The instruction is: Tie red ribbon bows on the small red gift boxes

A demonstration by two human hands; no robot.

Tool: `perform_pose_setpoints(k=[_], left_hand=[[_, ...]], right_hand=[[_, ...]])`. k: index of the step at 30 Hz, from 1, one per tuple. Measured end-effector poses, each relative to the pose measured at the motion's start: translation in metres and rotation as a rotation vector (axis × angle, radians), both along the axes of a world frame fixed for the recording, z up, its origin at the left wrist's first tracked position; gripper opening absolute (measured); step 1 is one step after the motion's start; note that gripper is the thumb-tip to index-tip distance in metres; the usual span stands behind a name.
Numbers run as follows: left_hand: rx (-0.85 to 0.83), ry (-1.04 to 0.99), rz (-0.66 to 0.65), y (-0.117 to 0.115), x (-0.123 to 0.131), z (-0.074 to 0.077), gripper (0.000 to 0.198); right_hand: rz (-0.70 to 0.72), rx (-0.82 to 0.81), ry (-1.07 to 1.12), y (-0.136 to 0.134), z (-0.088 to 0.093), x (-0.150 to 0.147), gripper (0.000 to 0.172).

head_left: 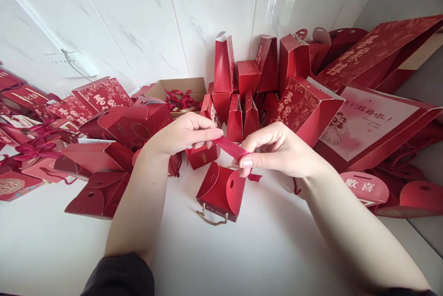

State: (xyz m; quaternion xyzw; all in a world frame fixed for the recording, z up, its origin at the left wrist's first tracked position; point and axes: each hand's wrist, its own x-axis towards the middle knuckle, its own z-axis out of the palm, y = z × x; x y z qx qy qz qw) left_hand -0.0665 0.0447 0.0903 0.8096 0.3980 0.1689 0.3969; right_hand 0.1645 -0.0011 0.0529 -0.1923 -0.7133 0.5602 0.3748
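A dark pink-red ribbon (231, 148) is stretched between my two hands. My left hand (188, 133) pinches its upper left end between thumb and fingers. Thumb and forefinger of my right hand (273, 150) are closed on it further right, and a loose tail shows below that hand. Directly under the ribbon, a small red gift box (221, 190) rests on the white table (207, 259). Its rounded flaps are folded over the top, and a twisted gold cord handle (211, 220) hangs at its near side. The box's far edge is partly hidden by my right fingers.
Behind my hands an open cardboard box (161, 89) holds a tangle of red ribbons. Several red paper boxes (224, 63) stand against the tiled wall (207, 10). Larger red bags (370, 121) crowd the right, and more red boxes (100, 194) are heaped at left.
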Motion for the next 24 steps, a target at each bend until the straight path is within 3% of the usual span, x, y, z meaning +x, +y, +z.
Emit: perform_pose_setpoints(k=[6,11,15,18,20,24], left_hand=[[0.030,0.187,0.046,0.007,-0.005,-0.001,0.043],[0.058,0.420,0.054,0.013,-0.014,-0.006,0.037],[0.123,0.174,-0.003,0.002,0.004,-0.008,0.043],[-0.056,-0.114,-0.253,-0.007,0.025,-0.014,0.054],[-0.171,-0.266,-0.344,-0.010,0.035,-0.018,0.051],[-0.247,-0.384,-0.239,-0.010,0.036,-0.022,0.035]], right_hand=[[0.100,0.033,0.086,-0.013,0.007,0.010,0.009],[0.010,-0.019,-0.080,-0.015,0.014,0.018,0.017],[-0.047,0.004,-0.216,-0.007,0.012,0.012,0.036],[-0.106,-0.019,-0.199,-0.004,0.009,0.007,0.037],[-0.124,-0.054,-0.172,-0.004,0.009,0.005,0.036],[-0.170,-0.051,-0.098,-0.006,0.010,0.007,0.032]])
